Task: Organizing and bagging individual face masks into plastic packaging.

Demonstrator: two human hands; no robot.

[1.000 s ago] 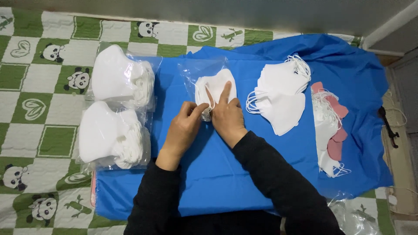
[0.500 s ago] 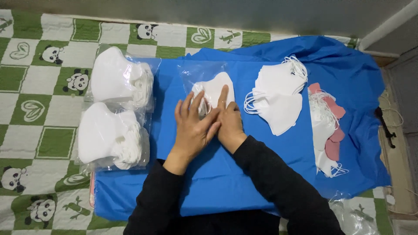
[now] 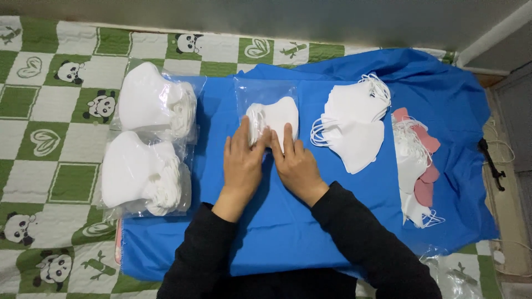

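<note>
Both grips are lying flat and open, palms down, pressing on w/o clasping: left hand (image 3: 242, 160) is resting its fingertips on the near-left edge of a clear plastic bag (image 3: 266, 94) w/ a small stack of white masks (image 3: 275, 117) inside; right hand (image 3: 296, 166) is sitting just beside it, fingers touching the bag's near edge. Bag is lying approx. mid-scene on a blue cloth (image 3: 288, 221), which is covering a green-and-white panda quilt (image 3: 50, 144). Two filled mask packs (image 3: 147, 138) are sitting at the left, one far, one near. A loose white mask pile (image 3: 354, 124) is lying right of the bag; further right, a white-and-pink mask pile (image 3: 415, 166) is spreading along the cloth.
</note>
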